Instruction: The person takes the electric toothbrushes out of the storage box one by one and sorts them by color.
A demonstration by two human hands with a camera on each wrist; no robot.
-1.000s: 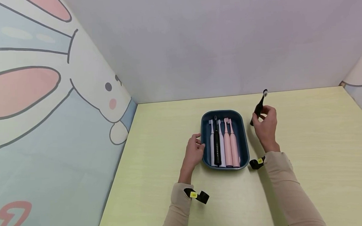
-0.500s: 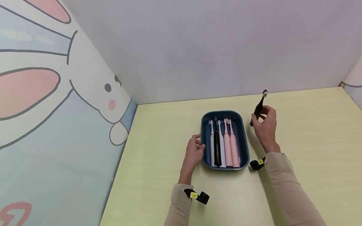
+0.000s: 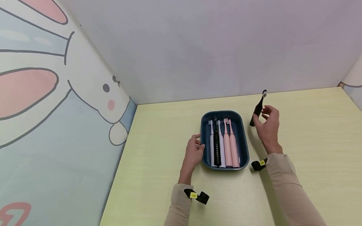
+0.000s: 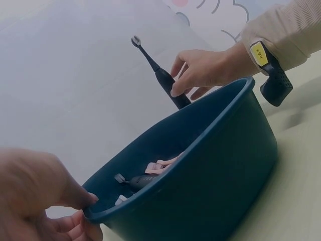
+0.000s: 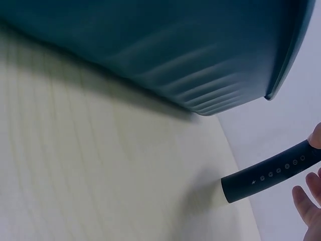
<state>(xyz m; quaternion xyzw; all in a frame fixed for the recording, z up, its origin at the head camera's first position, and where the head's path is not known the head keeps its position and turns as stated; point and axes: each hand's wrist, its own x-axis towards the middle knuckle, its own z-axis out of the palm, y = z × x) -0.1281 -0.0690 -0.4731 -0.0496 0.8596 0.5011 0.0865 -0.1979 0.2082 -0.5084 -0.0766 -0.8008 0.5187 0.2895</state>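
A black electric toothbrush (image 3: pixel 257 110) stands upright, slightly tilted, right of the dark blue bin (image 3: pixel 246 140); its base meets or nearly meets the table. My right hand (image 3: pixel 268 126) is beside it, thumb against the handle and the other fingers spread away. In the right wrist view the handle (image 5: pixel 273 170) shows a row of small marks, with fingertips (image 5: pixel 303 203) apart from it. My left hand (image 3: pixel 194 152) holds the bin's left rim, pinching it between thumb and fingers. Inside the bin lie another black toothbrush (image 3: pixel 217 148), pale lilac toothbrushes (image 3: pixel 212 148) and pink toothbrushes (image 3: pixel 227 148).
The bin stands on a pale wooden table (image 3: pixel 158 160). A plain light wall (image 3: pixel 214 45) rises behind the table's back edge, and a wall with a cartoon rabbit (image 3: pixel 90 96) borders the left side.
My right hand has shifted slightly right and its fingers have spread from the black toothbrush, which keeps nearly the same place. The left hand and bin have not moved.
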